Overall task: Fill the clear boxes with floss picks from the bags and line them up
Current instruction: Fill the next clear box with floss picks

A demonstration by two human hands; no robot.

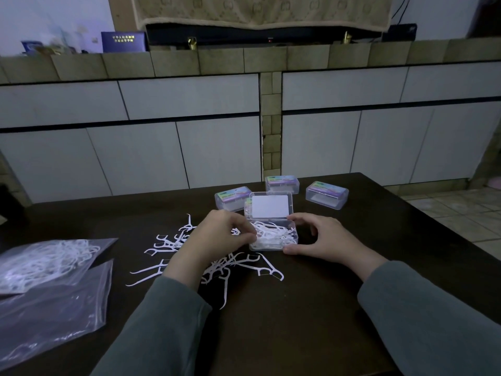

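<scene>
We see a dark table with an open clear box near its middle, the hinged lid standing up at the far side and showing a white card. The box holds a loose tangle of white floss picks. The right hand cups the box from the right: the thumb lies against its near right corner and the curled fingers reach its far right edge, so the hand is partly closed around the box wall. The left hand meets the box's left side with fingertips pinched together at the rim among the picks; we cannot tell whether they grip a pick. Both arms wear grey-green sleeves.

A scatter of loose picks lies on the table beneath and beside the left hand, just left of and in front of the box. At the far left lie two clear bags: one holding many picks, the other in front of it, its contents unclear. Beyond the open box stand three closed boxes with coloured labels, and a fourth sits partly hidden behind the raised lid.
</scene>
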